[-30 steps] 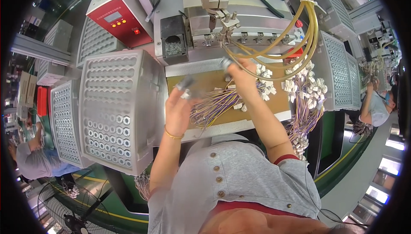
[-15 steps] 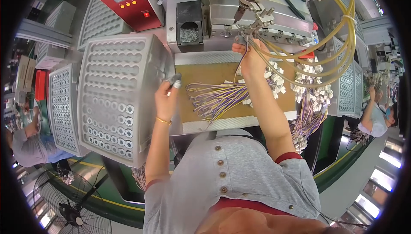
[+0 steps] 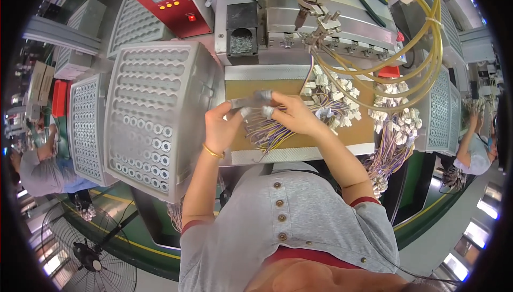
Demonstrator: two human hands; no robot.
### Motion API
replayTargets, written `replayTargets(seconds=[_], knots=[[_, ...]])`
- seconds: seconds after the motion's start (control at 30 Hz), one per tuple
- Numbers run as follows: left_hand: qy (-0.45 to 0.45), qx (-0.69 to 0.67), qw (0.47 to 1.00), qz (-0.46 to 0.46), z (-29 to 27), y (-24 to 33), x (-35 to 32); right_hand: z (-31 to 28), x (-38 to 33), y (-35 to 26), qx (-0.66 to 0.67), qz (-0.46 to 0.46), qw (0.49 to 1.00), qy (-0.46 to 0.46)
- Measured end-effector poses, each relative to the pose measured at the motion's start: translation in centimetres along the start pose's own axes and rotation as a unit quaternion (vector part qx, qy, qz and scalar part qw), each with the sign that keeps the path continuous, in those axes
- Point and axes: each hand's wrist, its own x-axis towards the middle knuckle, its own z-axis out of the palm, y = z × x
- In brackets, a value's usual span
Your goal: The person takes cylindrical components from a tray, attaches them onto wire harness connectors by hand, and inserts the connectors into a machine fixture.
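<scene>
Both hands meet above the brown desk [image 3: 278, 86]. The left hand [image 3: 223, 126] and right hand [image 3: 293, 114] pinch a small grey part [image 3: 251, 100] between them, wire bundle [image 3: 267, 134] just beneath

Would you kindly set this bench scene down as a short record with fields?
Left hand: left hand pinches one end of a small grey cylindrical part, gold bangle at the wrist.
Right hand: right hand holds the part's other end, taped fingertips, above a wire bundle.
Surface: brown work board.
Left side: grey perforated tray of round cells.
Behind: red control box; metal machine with yellow hoses.
Right side: white connectors on wires.
</scene>
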Motion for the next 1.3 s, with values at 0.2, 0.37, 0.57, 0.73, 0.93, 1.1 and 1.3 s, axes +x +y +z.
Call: replayTargets(seconds=[0.2, 0.37, 0.57, 0.73, 0.93, 1.1, 1.3], knots=[[0.085, 0.219, 0.948, 0.215, -1.4, 2.8, -1.5, -1.0, -0.5, 0.0, -0.101, 0.103, 0.981, -0.133], [0.235, 0.360, 0.889, 0.158, -13.2, -1.1, 0.7, -4.4, -3.9, -1.2, 0.011, 0.054, 0.997, -0.049], [0.306, 0.644, 0.696, -0.083, -24.3, -8.4, -0.1, -4.1, -4.8, 0.5, 0.066, 0.077, 0.995, 0.012], [0.346, 0.402, 0.848, -0.023, -20.8, -1.7, -0.9, -2.5, -2.3, -1.7, -0.032, 0.054, 0.998, -0.005], [0.026, -0.239, 0.965, -0.100, -3.2, 4.0, -1.9, -2.0, -1.3, -1.5, -0.059, 0.021, 0.998, 0.010], [-0.077, -0.340, 0.932, -0.099, 2.9, 3.4, -2.7, -2.1, -2.5, -1.0, 0.010, 0.038, 0.998, 0.045], [-0.112, -0.343, 0.929, -0.081, 3.5, 3.7, -2.5, -2.4, -3.0, -0.7, 0.029, 0.031, 0.997, 0.059]])
